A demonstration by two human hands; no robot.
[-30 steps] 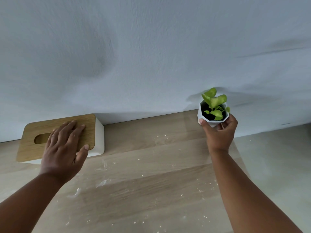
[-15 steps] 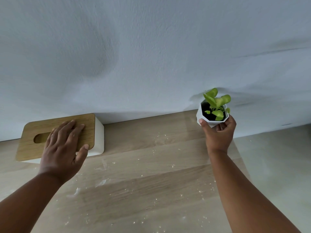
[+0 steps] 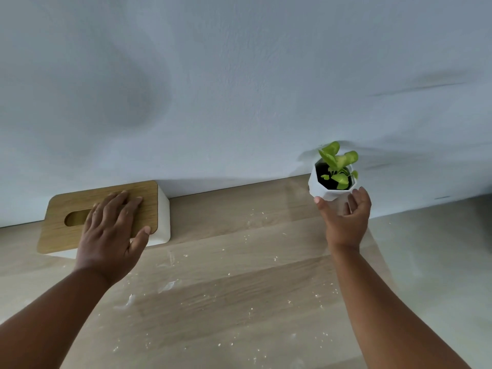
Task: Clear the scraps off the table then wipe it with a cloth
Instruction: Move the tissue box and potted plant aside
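looking down from the head view, the right hand cups the white plant pot at two o'clock, fingers loosely curled, and a slack hold could tip soil out. the left hand lies flat on the tissue box at ten o'clock; scraps speckle the table between, and both props block wiping.

A home: tissue box, potted plant, wooden table

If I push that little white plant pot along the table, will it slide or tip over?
The plant pot probably slides: it looks small and light. Its faceted base seems narrower than its rim, so a high push might tip it. The right hand cups it low, which seems safer.
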